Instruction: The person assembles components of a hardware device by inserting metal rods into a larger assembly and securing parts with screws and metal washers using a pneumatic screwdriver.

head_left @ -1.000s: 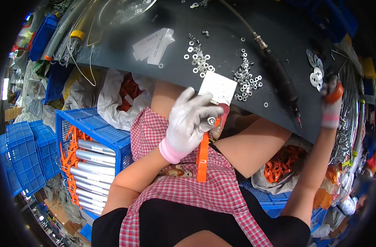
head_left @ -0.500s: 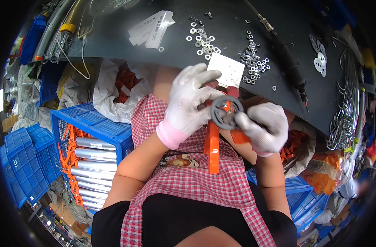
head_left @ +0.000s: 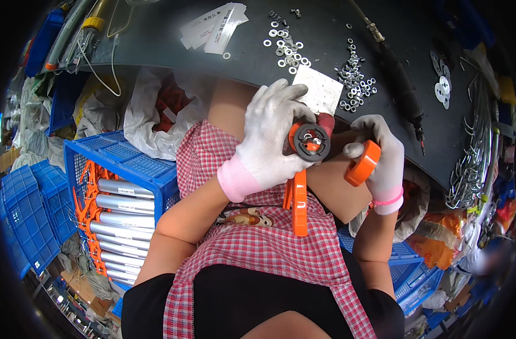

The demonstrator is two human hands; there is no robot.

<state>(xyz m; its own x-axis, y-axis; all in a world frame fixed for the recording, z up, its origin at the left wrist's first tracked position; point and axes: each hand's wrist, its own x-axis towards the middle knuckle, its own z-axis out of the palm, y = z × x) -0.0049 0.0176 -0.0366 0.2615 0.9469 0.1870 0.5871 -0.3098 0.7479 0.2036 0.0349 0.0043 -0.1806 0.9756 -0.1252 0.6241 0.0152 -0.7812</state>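
Note:
My left hand (head_left: 269,133), in a white glove with a pink cuff, is closed around the round head of an orange caulking-gun handle (head_left: 299,210). A black ring (head_left: 323,151) sits at that head's end, facing up, with small metal parts visible inside. The handle's lever hangs down over my checked apron. To the right, my gloved right hand (head_left: 387,150) holds an orange ring-shaped cap (head_left: 364,164) between thumb and fingers, apart from the handle. Behind my left hand are a white square plate (head_left: 319,90) and a dark red piece (head_left: 326,121).
Washers (head_left: 289,50), nuts (head_left: 357,79) and a black power driver (head_left: 398,85) lie on the dark bench. Metal discs (head_left: 443,90) and hooked rods (head_left: 467,147) are at right. A blue crate (head_left: 122,146) of silver tubes with orange handles stands left, near a white bag (head_left: 145,133).
My right hand has let go of the black ring and moved right with the orange cap. The black ring stays with the handle in my left hand. The whole view has shifted slightly.

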